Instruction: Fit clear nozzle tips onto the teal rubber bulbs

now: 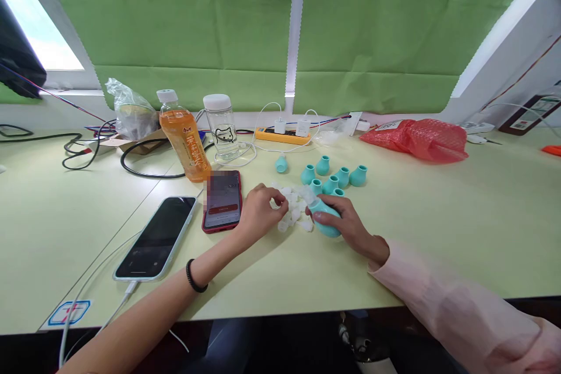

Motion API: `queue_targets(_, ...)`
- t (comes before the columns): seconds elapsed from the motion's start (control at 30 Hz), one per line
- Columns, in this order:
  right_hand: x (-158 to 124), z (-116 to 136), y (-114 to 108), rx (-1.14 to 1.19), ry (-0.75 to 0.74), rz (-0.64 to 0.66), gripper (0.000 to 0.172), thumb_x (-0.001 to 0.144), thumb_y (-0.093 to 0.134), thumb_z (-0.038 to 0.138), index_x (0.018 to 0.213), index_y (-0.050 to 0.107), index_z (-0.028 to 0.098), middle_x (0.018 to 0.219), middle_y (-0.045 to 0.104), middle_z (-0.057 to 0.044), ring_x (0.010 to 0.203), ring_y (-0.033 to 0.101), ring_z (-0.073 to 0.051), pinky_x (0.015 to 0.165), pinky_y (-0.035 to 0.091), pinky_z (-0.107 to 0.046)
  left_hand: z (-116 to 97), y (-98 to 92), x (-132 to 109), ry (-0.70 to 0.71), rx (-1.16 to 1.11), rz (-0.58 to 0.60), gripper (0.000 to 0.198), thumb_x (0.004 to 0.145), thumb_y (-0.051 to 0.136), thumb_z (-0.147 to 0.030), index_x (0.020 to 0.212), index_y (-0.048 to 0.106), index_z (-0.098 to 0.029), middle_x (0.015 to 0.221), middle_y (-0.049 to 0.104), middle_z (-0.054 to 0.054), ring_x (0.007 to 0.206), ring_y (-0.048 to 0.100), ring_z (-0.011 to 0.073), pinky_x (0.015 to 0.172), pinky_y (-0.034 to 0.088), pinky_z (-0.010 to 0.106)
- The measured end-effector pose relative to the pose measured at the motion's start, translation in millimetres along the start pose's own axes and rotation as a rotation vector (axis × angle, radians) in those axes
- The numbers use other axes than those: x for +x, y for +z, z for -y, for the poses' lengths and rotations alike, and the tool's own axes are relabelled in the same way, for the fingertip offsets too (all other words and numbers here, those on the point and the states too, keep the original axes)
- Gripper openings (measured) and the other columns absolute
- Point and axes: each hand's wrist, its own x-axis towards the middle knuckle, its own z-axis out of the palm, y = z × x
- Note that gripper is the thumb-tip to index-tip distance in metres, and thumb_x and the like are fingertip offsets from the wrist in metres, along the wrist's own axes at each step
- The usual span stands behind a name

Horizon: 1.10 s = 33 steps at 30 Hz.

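Observation:
My right hand (348, 222) is wrapped round a teal rubber bulb (326, 223), held tilted, with a translucent tip (308, 194) at its mouth. Just left of it, my left hand (263, 207) is closed in a pinch over a pile of small translucent white pieces (294, 210); whatever lies between its fingertips I cannot make out. Behind the hands, several more teal bulbs (343, 175) stand with open mouths facing up. One separate teal bulb (281, 164), with a pale tip, sits farther back to the left.
Left of my hands lie a red-cased phone (222, 201) and a charging phone (156, 239). An orange drink bottle (184, 143), a clear cup (221, 128) and cables stand behind them. A yellow power strip (280, 137) and a red plastic bag (418, 139) lie along the back.

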Motion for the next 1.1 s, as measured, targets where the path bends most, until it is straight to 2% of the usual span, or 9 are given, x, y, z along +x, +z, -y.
queue_targets(0.07, -1, -1, 3, -0.033, -0.009, 0.063, 0.019, 0.068, 0.052, 0.034, 0.064, 0.052, 0.016, 0.060, 0.045, 0.001, 0.058, 0.042, -0.011, 0.053, 0.033, -0.023, 6, 1.2, 2, 0.084, 0.290, -0.027, 0.012, 0.066, 0.053, -0.020, 0.064, 0.064, -0.017, 0.066, 0.061, 0.007, 0.072, 0.048, 0.0209, 0.051, 0.031, 0.026)
queue_targets(0.17, -1, -5, 6, -0.076, -0.002, 0.095, 0.020, 0.070, 0.051, 0.034, 0.064, 0.051, 0.015, 0.061, 0.044, 0.001, 0.057, 0.040, -0.011, 0.052, 0.033, -0.023, 13, 1.9, 3, 0.096, 0.437, 0.023, 0.014, 0.070, 0.052, -0.023, 0.067, 0.066, -0.019, 0.068, 0.063, 0.007, 0.074, 0.048, 0.0224, 0.046, 0.026, 0.025)
queue_targets(0.33, -1, -7, 8, -0.206, -0.020, 0.131, 0.019, 0.074, 0.048, 0.032, 0.068, 0.050, 0.015, 0.062, 0.044, 0.002, 0.057, 0.039, -0.010, 0.052, 0.033, -0.023, 13, 0.8, 5, 0.155, 0.371, -0.016, 0.013, 0.071, 0.053, -0.023, 0.067, 0.064, -0.018, 0.070, 0.063, 0.007, 0.072, 0.045, 0.0208, 0.050, 0.027, 0.026)
queue_targets(0.47, -5, -1, 11, -0.367, -0.094, 0.047, 0.013, 0.075, 0.046, 0.026, 0.067, 0.047, 0.016, 0.066, 0.047, 0.001, 0.062, 0.042, -0.012, 0.057, 0.035, -0.025, 3, -3.4, 1, 0.243, 0.242, -0.117, 0.026, 0.079, 0.040, -0.024, 0.059, 0.055, -0.016, 0.058, 0.054, 0.003, 0.060, 0.042, 0.0153, 0.054, 0.028, 0.025)
queue_targets(0.53, -6, 2, 13, -0.418, -0.129, 0.041, 0.007, 0.074, 0.046, 0.020, 0.068, 0.046, 0.016, 0.067, 0.048, 0.001, 0.063, 0.043, -0.012, 0.059, 0.036, -0.025, -3, -5.7, -3, 0.269, 0.118, -0.042, 0.035, 0.082, 0.031, -0.026, 0.053, 0.047, -0.016, 0.051, 0.046, 0.001, 0.053, 0.039, 0.0122, 0.052, 0.027, 0.024)
queue_targets(0.6, -8, 4, 15, -0.435, -0.152, 0.092, 0.003, 0.072, 0.045, 0.015, 0.069, 0.046, 0.017, 0.065, 0.048, 0.001, 0.060, 0.043, -0.011, 0.057, 0.036, -0.024, -9, -6.5, -7, 0.270, -0.006, 0.105, 0.038, 0.083, 0.027, -0.030, 0.051, 0.042, -0.016, 0.047, 0.039, -0.002, 0.047, 0.033, 0.0096, 0.049, 0.024, 0.023)
queue_targets(0.73, -11, 2, 21, -0.427, -0.198, 0.132, 0.006, 0.067, 0.045, 0.011, 0.065, 0.044, 0.017, 0.057, 0.045, 0.004, 0.052, 0.041, -0.009, 0.051, 0.035, -0.022, -15, -2.1, -15, 0.236, -0.051, 0.273, 0.037, 0.076, 0.042, -0.037, 0.047, 0.033, -0.016, 0.044, 0.026, -0.006, 0.044, 0.024, 0.0070, 0.046, 0.018, 0.023)
queue_targets(0.9, -13, 1, 23, -0.381, -0.237, 0.145, 0.004, 0.070, 0.048, 0.017, 0.073, 0.050, 0.017, 0.062, 0.051, 0.001, 0.054, 0.046, -0.010, 0.052, 0.038, -0.022, -13, 5.4, -15, 0.000, -0.346, 0.496, 0.044, 0.077, 0.037, -0.041, 0.042, 0.024, -0.017, 0.043, 0.019, -0.005, 0.042, 0.017, 0.0065, 0.042, 0.013, 0.024)
queue_targets(1.1, -16, 8, 20, -0.378, -0.312, 0.223, 0.007, 0.075, 0.045, 0.020, 0.080, 0.050, 0.018, 0.066, 0.052, 0.000, 0.058, 0.047, -0.010, 0.054, 0.038, -0.022, -10, 5.3, -11, -0.235, -0.771, 0.628, 0.044, 0.071, 0.046, -0.037, 0.038, 0.025, -0.018, 0.039, 0.018, -0.006, 0.038, 0.015, 0.0052, 0.040, 0.010, 0.024)
